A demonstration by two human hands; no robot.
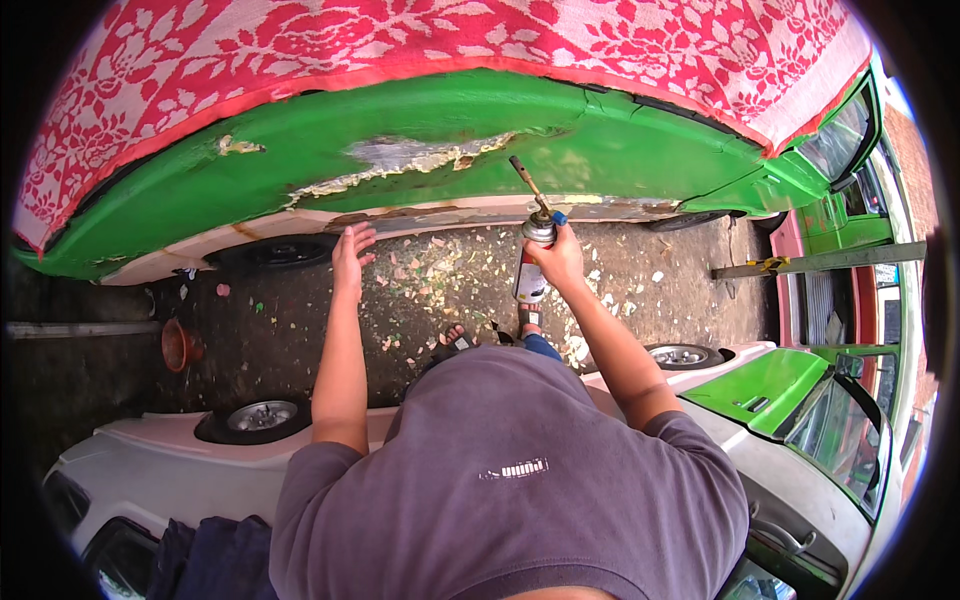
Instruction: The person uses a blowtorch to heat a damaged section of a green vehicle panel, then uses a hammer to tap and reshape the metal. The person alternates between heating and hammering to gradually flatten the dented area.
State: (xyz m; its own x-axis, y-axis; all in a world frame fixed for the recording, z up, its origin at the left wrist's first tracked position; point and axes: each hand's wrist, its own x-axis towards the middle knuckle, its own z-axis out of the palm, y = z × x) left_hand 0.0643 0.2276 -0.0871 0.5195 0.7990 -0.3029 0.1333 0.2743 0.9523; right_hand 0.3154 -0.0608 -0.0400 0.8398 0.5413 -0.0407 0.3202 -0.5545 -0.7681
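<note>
A gas torch [532, 272], a white and red canister with a metal nozzle and a blue knob, is gripped upright in my right hand [560, 256]. Its nozzle tilts up and left toward the green car body panel [640, 150]; no flame shows. Bare of any object, my left hand [352, 252] is raised with its fingers apart, in front of the car's lower edge. Between and beyond the hands, the green paint is broken by a peeled, greyish patch [400, 160] with ragged cream edges. A smaller chipped spot [238, 146] lies farther left.
A red and white floral cloth [420, 35] covers the car's upper part. Paint flakes [430, 275] litter the floor around my feet. An orange-brown bucket [180, 346] lies at left. A white car [130, 450] stands close behind me; a long bar [820, 262] juts in from the right.
</note>
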